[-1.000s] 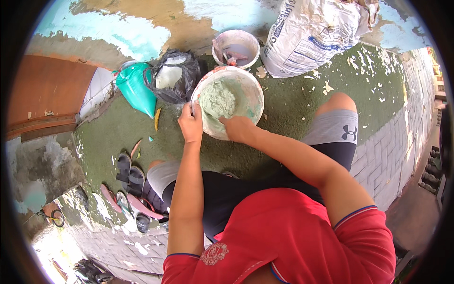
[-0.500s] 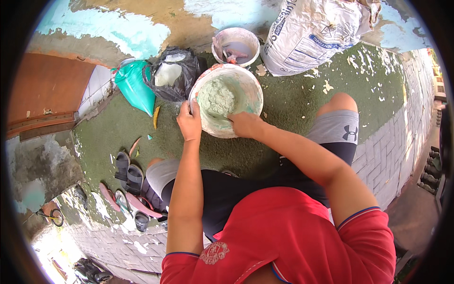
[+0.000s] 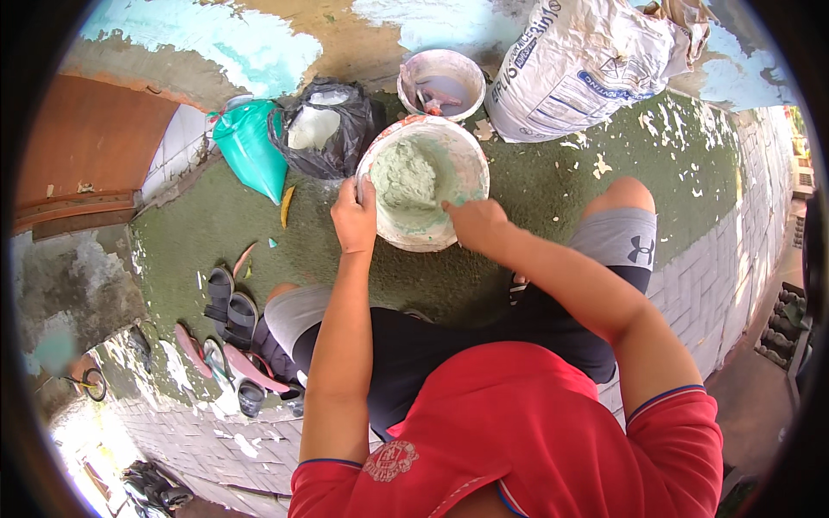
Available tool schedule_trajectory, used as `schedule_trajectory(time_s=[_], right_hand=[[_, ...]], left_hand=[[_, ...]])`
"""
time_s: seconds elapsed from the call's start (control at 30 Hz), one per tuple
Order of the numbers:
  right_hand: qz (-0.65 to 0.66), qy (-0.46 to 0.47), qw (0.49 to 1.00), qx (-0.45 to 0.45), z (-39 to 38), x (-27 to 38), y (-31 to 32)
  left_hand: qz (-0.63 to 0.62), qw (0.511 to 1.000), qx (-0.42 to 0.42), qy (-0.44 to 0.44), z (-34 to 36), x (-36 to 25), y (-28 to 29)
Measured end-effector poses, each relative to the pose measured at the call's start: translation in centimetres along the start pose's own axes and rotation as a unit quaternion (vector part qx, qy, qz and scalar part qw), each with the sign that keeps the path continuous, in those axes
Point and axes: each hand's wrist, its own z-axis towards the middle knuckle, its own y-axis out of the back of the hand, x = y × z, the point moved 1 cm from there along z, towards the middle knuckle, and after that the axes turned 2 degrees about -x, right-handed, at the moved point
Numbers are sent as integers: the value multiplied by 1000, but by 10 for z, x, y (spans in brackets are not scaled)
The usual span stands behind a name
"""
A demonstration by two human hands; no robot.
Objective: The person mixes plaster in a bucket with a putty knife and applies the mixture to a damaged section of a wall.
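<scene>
A white plastic bucket [image 3: 466,160], stained pink and green, holds a lumpy pale green paste [image 3: 402,173]. My left hand [image 3: 355,216] is closed on the bucket's left rim, thumb upward. My right hand [image 3: 475,220] reaches over the lower right rim, its fingers curled on what looks like a mixing tool; most of the tool is hidden by hand and paste. Just behind stands a smaller bucket [image 3: 471,91] with murky liquid and pinkish pieces in it.
A black bag [image 3: 350,142] of pale material, a teal bag [image 3: 255,151] and a large white sack [image 3: 579,82] line the peeling wall [image 3: 216,47]. Sandals [image 3: 240,315] lie left of my legs on the green floor [image 3: 181,250]. A reddish board [image 3: 86,142] is at far left.
My right hand has shifted right along the bucket and moved within the paste. The bucket and my left hand appear slightly further right, along with the surroundings at the top of the view.
</scene>
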Motion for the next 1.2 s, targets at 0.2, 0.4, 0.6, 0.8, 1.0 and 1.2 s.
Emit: schedule_trajectory(time_s=[0.2, 0.4, 0.6, 0.8, 1.0, 1.2], right_hand=[[6, 48, 999, 3, -9, 12, -8], [-102, 2, 995, -1, 2, -18, 28], [48, 20, 999, 14, -24, 20, -1], [-94, -19, 995, 25, -14, -11, 28], [-65, 32, 997, 15, -8, -6, 35], [-125, 32, 991, 13, -19, -31, 20]], left_hand=[[1, 1000, -11, -21, 2, 1, -2], [13, 1000, -4, -12, 1, 1, 1], [-14, 999, -19, -27, 4, -3, -2], [20, 999, -15, -38, 4, -1, -3], [14, 998, -16, -50, 4, 0, -3], [18, 999, -1, -49, 4, -6, -4]])
